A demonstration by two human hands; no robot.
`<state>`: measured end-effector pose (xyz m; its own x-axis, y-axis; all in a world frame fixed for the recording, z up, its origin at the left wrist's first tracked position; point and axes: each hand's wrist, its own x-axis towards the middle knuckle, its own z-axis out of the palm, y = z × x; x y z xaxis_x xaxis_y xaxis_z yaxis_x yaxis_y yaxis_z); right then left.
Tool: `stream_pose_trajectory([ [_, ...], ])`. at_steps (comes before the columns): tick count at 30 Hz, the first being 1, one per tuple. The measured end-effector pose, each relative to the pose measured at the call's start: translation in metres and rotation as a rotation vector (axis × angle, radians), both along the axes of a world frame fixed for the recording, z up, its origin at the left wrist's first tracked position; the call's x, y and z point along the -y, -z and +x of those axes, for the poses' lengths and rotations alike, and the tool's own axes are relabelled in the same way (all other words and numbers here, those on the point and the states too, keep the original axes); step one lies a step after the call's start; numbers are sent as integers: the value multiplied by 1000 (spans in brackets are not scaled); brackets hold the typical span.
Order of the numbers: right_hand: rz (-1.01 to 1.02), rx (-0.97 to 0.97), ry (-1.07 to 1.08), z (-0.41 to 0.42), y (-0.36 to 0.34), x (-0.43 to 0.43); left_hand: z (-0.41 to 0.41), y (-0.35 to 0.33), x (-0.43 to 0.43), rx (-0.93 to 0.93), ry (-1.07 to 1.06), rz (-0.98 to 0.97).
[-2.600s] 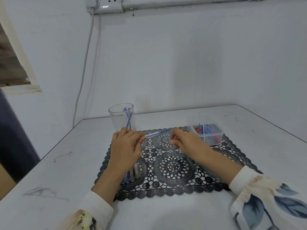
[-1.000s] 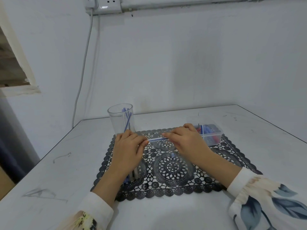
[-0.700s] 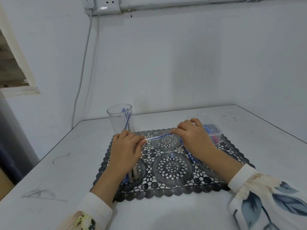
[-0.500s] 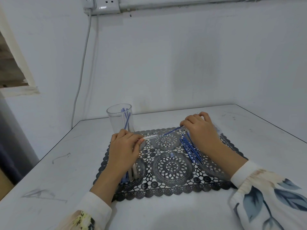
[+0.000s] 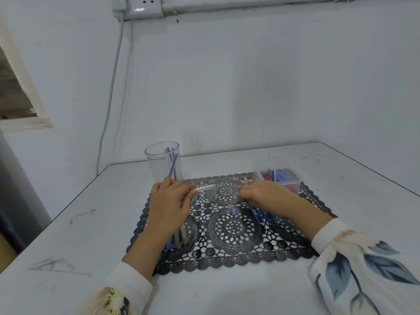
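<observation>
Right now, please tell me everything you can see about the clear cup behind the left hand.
The clear cup is a tall round tumbler, seemingly transparent plastic, open on top. It stands upright on the white table at the far left corner of the black lace mat. Inside, a few thin blue sticks lean on its wall. The left hand, pinching a thin clear tube, is just in front; contact cannot be told.

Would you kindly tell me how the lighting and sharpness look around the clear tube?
Head view: soft, even light, only faint shadows on the lace mat; the clear tube pinched by the left hand looks pale and low-contrast; a small glare spot on the wall socket.
</observation>
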<state>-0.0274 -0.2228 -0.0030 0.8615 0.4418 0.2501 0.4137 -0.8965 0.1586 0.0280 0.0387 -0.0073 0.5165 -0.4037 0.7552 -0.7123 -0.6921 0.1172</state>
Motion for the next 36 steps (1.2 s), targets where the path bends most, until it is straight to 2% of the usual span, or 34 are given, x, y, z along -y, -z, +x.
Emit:
stream_pose_trajectory([
  [8,-58,-14,75,5,4,-1,-1,1,0,-8,-3,-1],
  [11,-20,-16,65,1,1,-4,-2,0,1,-12,0,-3],
  [13,86,26,45,-2,0,-5,-3,0,0,-13,-1,-4],
  [15,275,126,73,-6,-6,-6,-3,-1,0,-14,0,-6],
  [19,710,349,361,-2,-31,0,-1,0,0,-10,6,-10],
  [21,842,316,544,4,-46,11,-1,-1,1,-9,6,0],
  [22,825,266,633,8,-51,18,-1,-1,1,-7,7,4],
  [25,586,48,836,19,-56,37,-2,-1,1,-16,10,5],
  [28,448,-149,930,24,-53,37,-1,-1,1,-12,7,7],
  [36,447,-221,1004,31,-47,27,1,-1,1,7,-4,14],
])
